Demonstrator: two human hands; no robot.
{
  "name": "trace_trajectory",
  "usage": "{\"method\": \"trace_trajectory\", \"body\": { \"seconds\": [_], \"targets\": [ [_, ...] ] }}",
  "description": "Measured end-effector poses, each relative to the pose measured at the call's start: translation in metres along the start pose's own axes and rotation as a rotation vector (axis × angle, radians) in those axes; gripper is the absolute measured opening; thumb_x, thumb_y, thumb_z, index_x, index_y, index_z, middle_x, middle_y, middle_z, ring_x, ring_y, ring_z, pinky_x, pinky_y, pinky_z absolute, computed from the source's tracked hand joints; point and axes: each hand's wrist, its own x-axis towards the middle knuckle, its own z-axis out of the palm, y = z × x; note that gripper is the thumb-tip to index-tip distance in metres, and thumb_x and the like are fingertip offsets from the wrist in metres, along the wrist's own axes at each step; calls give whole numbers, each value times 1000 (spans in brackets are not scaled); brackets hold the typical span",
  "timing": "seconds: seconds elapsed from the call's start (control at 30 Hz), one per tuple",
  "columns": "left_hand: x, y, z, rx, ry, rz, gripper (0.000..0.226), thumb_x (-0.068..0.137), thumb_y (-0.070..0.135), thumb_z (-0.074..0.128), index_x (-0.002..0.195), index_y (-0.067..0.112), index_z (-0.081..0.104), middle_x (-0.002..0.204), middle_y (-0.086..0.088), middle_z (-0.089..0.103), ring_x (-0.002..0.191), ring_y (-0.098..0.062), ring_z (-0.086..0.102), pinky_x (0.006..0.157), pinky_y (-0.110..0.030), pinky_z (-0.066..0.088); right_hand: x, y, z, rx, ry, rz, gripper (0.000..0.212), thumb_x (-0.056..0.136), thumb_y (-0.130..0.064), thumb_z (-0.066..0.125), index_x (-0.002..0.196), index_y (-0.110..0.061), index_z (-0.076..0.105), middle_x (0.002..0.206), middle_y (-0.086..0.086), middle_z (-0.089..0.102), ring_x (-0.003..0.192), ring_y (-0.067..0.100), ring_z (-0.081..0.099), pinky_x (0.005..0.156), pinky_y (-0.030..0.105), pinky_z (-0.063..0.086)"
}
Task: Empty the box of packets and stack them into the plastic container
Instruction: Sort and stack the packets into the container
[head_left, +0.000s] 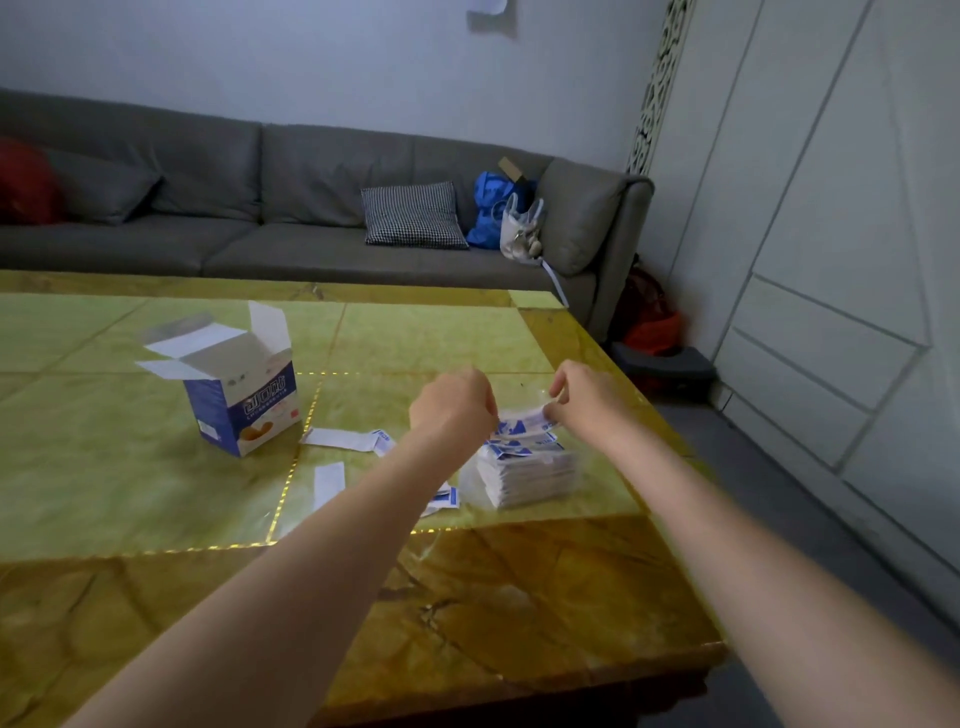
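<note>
Forearms enter from the near edge and reach forward over the tabletop (156, 493), a green and amber stone surface. Just ahead of them a stack of packets (535, 475) stands inside a clear plastic container (470, 480), whose walls are faint and hard to trace in this view. Above the stack, the left hand (454, 402) and the right hand (584, 397) meet over one packet (522, 422), each with fingers curled and pinching an end of it; the motion blur makes the left grasp less certain. Wrists are bent slightly downward, the held packet just above the top of the stack. To the left of the container three or four loose packets (343, 439) lie flat on the tabletop, not yet stacked. Farther left stands the box (244, 395), upright, flaps open; its inside cannot be seen, so whether it is empty cannot be told. By this evidence the task appears well advanced: most packets are stacked, one is in hand, a few remain. Beyond the tabletop a grey sofa (260, 208) carries a checked cushion (413, 214).
</note>
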Motion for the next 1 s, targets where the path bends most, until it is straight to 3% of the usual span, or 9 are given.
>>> {"method": "trace_trajectory", "body": {
  "seconds": [0.1, 0.27, 0.37, 0.5, 0.63, 0.73, 0.83, 0.9, 1.0],
  "targets": [
    [-5, -2, 4, 163, -3, 92, 21, 91, 26, 51, 96, 14, 68, 95, -3, 69, 84, -23, 65, 64, -28, 47, 4, 2, 5, 35, -18, 33, 12, 84, -6, 62, 88, -12, 52, 98, 8, 60, 89, 23, 53, 66, 27, 36],
    [-10, -5, 19, 310, -127, 161, 28, 93, 43, 38, 80, 29, 58, 84, 3, 62, 79, -19, 50, 93, -35, 29, 3, 2, 11, -50, -41, -1, 8, 85, -2, 57, 84, -9, 53, 92, 9, 60, 90, 26, 58, 65, 29, 40],
    [-9, -8, 22, 289, -124, 175, 30, 93, 42, 37, 78, 29, 58, 81, 3, 58, 81, -18, 48, 91, -35, 27, 2, 1, 16, -195, -51, -51, 11, 88, 0, 51, 84, -10, 52, 97, 12, 63, 87, 28, 62, 67, 35, 49],
    [-9, -8, 22, 272, -118, 205, 40, 94, 43, 36, 90, 22, 70, 88, 1, 64, 89, -20, 54, 83, -34, 24, -2, -1, 17, -367, -15, -102, 11, 90, 0, 47, 89, -11, 50, 98, 13, 62, 75, 26, 53, 60, 33, 41],
    [-6, -6, 13, 185, -45, 209, 41, 95, 40, 36, 94, 16, 69, 93, -3, 69, 88, -22, 58, 83, -34, 26, 2, 0, 5, -340, 15, -79, 12, 91, -3, 45, 92, -5, 57, 98, 15, 61, 86, 31, 59, 61, 33, 42],
    [-2, -9, 5, 169, 63, 191, 44, 97, 37, 32, 93, 12, 68, 88, -3, 71, 87, -22, 63, 93, -37, 31, 7, 1, -7, -311, -100, -31, 18, 87, 0, 47, 95, -2, 63, 99, 16, 64, 86, 31, 63, 62, 30, 47],
    [-3, -8, 4, 355, 75, 220, 52, 98, 39, 22, 72, 10, 57, 82, -2, 67, 78, -22, 59, 98, -40, 30, 7, -2, -10, -326, -267, -1, 23, 85, 2, 47, 98, 0, 65, 102, 17, 64, 74, 25, 64, 64, 29, 50],
    [-5, -4, 6, 491, 55, 258, 55, 98, 43, 16, 68, 13, 50, 81, -4, 61, 81, -23, 52, 99, -40, 27, 7, -4, -6, -362, -310, -2, 25, 85, 3, 47, 104, -1, 64, 110, 16, 61, 80, 25, 64, 66, 30, 50],
    [-4, -3, 11, 539, -18, 286, 57, 98, 44, 11, 71, 13, 51, 80, -6, 57, 96, -23, 52, 100, -40, 24, 7, -5, -2, -356, -326, -9, 27, 87, 2, 47, 110, -2, 61, 115, 14, 60, 102, 27, 62, 83, 36, 52]
  ]
}}
